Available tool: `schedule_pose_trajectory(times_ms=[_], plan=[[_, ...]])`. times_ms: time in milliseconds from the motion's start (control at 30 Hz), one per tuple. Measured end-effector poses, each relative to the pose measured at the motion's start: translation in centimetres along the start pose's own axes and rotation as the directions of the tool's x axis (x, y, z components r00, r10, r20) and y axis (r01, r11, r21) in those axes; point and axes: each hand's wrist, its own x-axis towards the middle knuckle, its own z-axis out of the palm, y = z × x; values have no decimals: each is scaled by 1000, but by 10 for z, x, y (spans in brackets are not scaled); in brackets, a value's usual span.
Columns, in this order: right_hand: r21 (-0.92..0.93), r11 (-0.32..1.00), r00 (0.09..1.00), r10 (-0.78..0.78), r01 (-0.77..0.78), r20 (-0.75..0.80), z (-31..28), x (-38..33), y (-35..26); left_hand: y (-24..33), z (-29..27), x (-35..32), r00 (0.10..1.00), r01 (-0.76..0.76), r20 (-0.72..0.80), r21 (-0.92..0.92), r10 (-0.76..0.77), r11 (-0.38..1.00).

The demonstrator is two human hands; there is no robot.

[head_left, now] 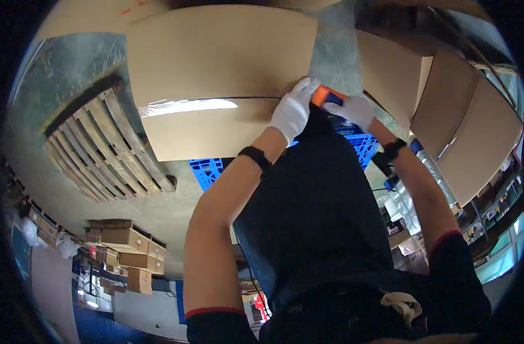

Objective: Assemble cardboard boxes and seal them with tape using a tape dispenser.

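Observation:
A big brown cardboard box (222,54) lies before me with its two flaps meeting along a seam. Shiny clear tape (187,106) runs on the left stretch of that seam. At the box's right end, my left hand (294,112), in a white glove, rests on the cardboard with its fingers stretched out toward the corner. My right hand (356,110), gloved too, grips an orange and dark blue tool that looks like a tape dispenser (329,96), held against the box's right side. The tool's lower part is partly hidden by the right hand and my dark apron.
A blue plastic pallet (207,172) sits under the box. To the left lies a wooden pallet (104,149) on the floor. Large cardboard boxes (445,103) stand close on the right. Stacked cartons (127,246) are at the lower left.

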Motion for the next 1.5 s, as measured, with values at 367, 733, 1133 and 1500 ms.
schedule_pose_trajectory(times_ms=[367,733,1133,1500], plan=[[400,910,969,187,-109,-161,64,80,-23,-51,-70,1,957,208,-171,968,-236,140],[921,-387,979,169,-44,117,23,76,-98,-158,-224,-113,132,752,-195,-619,-972,226],[466,-813,901,-427,-349,-70,-18,-151,-109,145,-413,-207,11,684,-705,-512,-709,520],[200,-882,737,212,427,-642,11,-338,1,246,-496,-193,366,224,-912,-109,-187,969]])
